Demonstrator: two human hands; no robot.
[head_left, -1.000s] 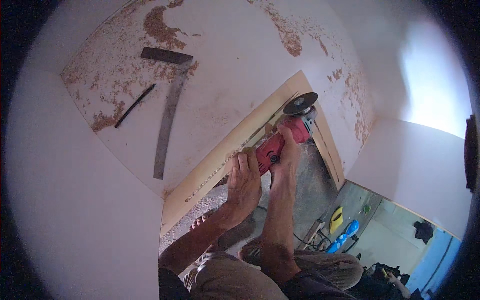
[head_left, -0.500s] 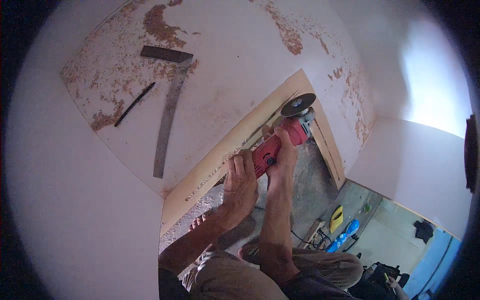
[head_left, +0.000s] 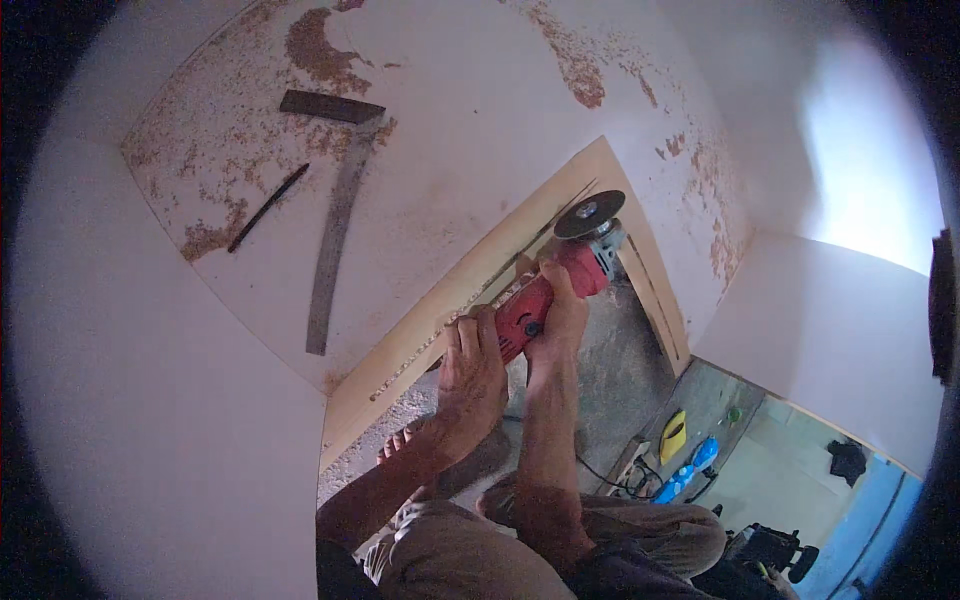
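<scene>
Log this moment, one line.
Left hand: on red grinder, rear | Right hand: gripping its body | Disc: over pale wood strip | Square: lying on white panel

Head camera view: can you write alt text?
Left hand and right hand grip a red angle grinder, its dark disc near the corner of pale wood trim. A carpenter's square and black stick lie on a white, debris-strewn panel.

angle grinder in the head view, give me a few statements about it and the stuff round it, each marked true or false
1. The left hand and right hand are both on the red angle grinder. True.
2. The grinder's disc is bright yellow. False: the disc is dark.
3. An L-shaped square lies left of the grinder. True.
4. The thin black stick lies right of the square. False: the black stick is left of it.
</scene>
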